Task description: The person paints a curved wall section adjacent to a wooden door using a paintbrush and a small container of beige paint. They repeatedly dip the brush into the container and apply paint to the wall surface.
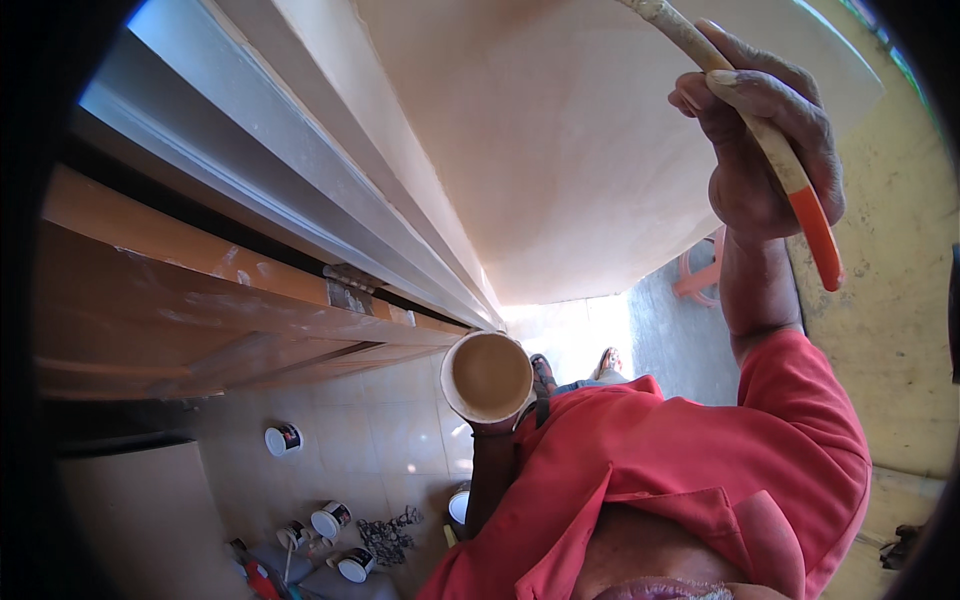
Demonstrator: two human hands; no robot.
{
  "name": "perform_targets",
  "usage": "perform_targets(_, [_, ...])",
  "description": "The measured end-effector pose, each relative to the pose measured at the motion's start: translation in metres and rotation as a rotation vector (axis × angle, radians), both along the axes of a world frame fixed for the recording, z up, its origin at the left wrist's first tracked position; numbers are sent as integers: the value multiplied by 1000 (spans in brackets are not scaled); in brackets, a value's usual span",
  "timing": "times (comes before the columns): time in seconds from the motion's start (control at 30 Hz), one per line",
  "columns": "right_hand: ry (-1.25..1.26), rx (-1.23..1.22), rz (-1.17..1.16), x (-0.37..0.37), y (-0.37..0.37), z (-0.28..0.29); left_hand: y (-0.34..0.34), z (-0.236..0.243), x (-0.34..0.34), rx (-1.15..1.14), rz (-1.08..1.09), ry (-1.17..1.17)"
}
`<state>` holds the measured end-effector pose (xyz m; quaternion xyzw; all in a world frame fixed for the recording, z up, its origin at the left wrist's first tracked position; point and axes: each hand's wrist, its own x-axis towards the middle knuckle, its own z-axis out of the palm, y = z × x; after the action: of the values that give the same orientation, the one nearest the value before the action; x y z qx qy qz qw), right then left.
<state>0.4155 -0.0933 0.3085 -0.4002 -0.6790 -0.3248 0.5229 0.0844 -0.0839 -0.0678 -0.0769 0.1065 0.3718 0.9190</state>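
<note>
High at the right, my right hand (pixel 770 130) is closed around the long handle of a brush (pixel 665 22). The handle is cream with an orange end, which hangs below my fingers; the brush's head lies beyond the top edge of the picture. In front of my waist, my left hand (pixel 492 428) grips a round pot (pixel 449 372) from beneath, its fingers mostly hidden by it. The pot holds beige paint. Past the brush stretches a smooth cream wall (pixel 520 150), and I cannot see whether the brush touches it.
A white-grey door frame (pixel 290 130) and an orange-brown door (pixel 190 310) stand on the left. Several cans, one a lidded can (pixel 283 439), sit on the tiled floor (pixel 350 420) beside a dark heap (pixel 390 538). A pink plastic stool (pixel 700 280) and a yellowish wall (pixel 900 300) are on the right.
</note>
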Motion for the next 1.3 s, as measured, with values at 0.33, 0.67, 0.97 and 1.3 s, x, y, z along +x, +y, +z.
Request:
perform_targets(0.33, [733, -1099, -201, -29, -80, -187, -6, -13, -20, -8, -1, 103])
perform_targets(0.67, [1579, -1366, 373, -19, -166, -313, -50, 51, 1, 8, -59, -92])
perform_targets(0.97, [1657, -1448, 609, -62, -158, -318, -84, 60, -12, -95, -77, -76])
perform_targets(1.3, [1511, -854, 409, -88, -49, -228, -42, 58, -54, -13, -106, -129])
